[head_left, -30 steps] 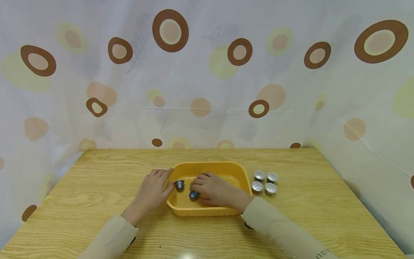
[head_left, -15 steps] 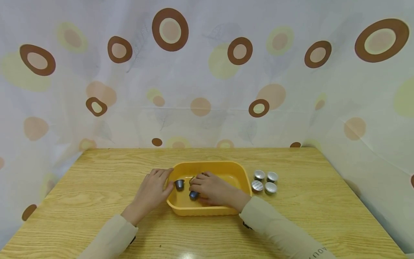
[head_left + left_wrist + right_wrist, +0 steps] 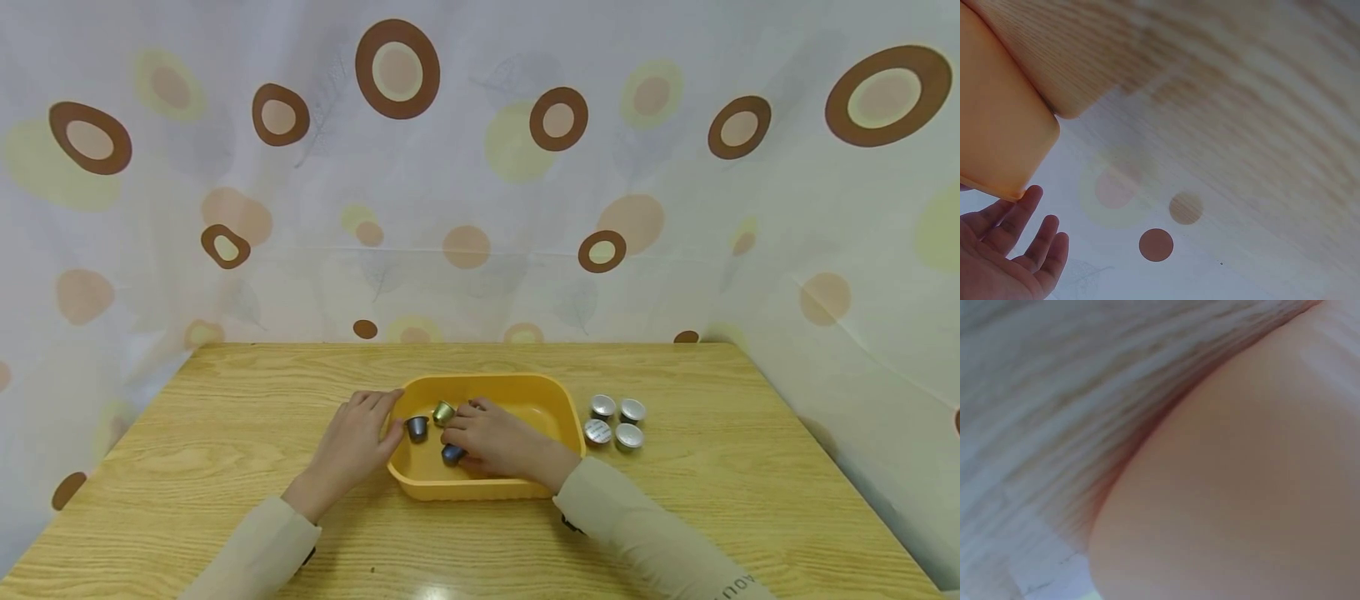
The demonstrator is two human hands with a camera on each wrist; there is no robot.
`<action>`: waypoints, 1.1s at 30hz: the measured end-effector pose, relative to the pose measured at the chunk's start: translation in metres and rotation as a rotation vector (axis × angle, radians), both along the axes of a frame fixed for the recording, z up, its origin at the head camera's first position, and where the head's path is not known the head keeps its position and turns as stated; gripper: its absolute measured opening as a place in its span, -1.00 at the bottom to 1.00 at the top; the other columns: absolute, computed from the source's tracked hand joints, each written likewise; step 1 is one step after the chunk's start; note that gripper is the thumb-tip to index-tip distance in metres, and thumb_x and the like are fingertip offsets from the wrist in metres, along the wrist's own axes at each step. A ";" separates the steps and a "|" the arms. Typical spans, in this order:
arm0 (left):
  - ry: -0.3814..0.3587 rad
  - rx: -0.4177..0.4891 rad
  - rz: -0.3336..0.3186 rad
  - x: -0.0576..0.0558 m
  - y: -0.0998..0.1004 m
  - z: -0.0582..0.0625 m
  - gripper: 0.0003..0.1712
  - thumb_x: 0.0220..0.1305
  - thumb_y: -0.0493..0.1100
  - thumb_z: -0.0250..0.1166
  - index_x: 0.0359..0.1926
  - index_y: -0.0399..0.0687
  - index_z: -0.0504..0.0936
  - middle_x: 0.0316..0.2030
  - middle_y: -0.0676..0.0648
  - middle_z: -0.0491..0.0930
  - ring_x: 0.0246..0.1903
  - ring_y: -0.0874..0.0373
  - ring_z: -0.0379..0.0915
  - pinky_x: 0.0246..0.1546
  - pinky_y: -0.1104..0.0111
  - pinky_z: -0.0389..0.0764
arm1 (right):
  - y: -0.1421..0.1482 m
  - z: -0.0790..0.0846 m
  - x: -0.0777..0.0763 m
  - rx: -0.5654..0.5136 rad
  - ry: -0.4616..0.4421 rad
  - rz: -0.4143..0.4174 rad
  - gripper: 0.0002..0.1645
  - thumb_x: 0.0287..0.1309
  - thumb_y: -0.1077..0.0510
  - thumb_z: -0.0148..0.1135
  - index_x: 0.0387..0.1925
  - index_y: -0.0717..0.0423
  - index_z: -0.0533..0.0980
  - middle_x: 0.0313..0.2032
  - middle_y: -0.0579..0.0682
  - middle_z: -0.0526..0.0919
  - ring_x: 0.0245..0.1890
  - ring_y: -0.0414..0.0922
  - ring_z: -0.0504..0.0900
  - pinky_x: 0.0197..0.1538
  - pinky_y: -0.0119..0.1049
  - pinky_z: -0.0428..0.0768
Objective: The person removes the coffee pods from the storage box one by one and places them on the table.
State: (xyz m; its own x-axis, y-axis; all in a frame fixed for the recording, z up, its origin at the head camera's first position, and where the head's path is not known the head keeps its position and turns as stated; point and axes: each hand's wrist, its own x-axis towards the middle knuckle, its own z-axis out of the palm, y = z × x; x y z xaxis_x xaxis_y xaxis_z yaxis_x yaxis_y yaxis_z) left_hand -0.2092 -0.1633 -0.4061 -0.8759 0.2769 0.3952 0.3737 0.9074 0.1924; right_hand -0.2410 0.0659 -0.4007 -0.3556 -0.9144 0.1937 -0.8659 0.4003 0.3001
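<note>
A yellow plastic tub (image 3: 487,492) stands on the wooden table. My left hand (image 3: 358,437) holds its left rim; in the left wrist view, the fingertips (image 3: 1035,192) touch the rim's corner. Inside the tub, a dark grey coffee capsule (image 3: 417,429) lies near my left thumb, and a gold capsule (image 3: 443,412) lies just right of it. My right hand (image 3: 498,437) reaches down into the tub, its fingers bent over a dark blue capsule (image 3: 452,454) that it partly covers. Whether it grips anything is hidden. The right wrist view shows only the tub's blurred outer wall (image 3: 1229,487).
Right of the tub, several coffee capsules (image 3: 628,437) stand with their silver lids up, grouped close together in two rows. Wood-grain table (image 3: 255,383) surrounds the tub. A patterned curtain (image 3: 465,167) hangs behind the table's far edge.
The gold capsule has come into sight from beneath the right hand's fingers, to their upper left. The blue capsule has barely shifted. My left hand stays at the rim.
</note>
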 end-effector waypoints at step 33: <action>0.007 -0.003 0.004 0.000 0.001 -0.001 -0.51 0.23 -0.04 0.10 0.17 -0.08 0.44 -0.03 -0.05 0.57 0.00 0.01 0.40 -0.03 0.12 0.46 | 0.005 0.000 -0.003 -0.027 -0.016 0.008 -0.72 0.09 -0.12 0.18 -0.18 -0.14 0.51 -0.15 -0.23 0.57 -0.10 -0.23 0.49 0.03 -0.26 0.45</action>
State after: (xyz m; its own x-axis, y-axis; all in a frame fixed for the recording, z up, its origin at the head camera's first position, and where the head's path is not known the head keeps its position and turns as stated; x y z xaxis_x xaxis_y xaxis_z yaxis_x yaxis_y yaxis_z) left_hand -0.2088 -0.1627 -0.4066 -0.8740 0.2747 0.4008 0.3714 0.9095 0.1865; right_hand -0.2439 0.0705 -0.4008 -0.3518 -0.9116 0.2126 -0.8736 0.4013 0.2752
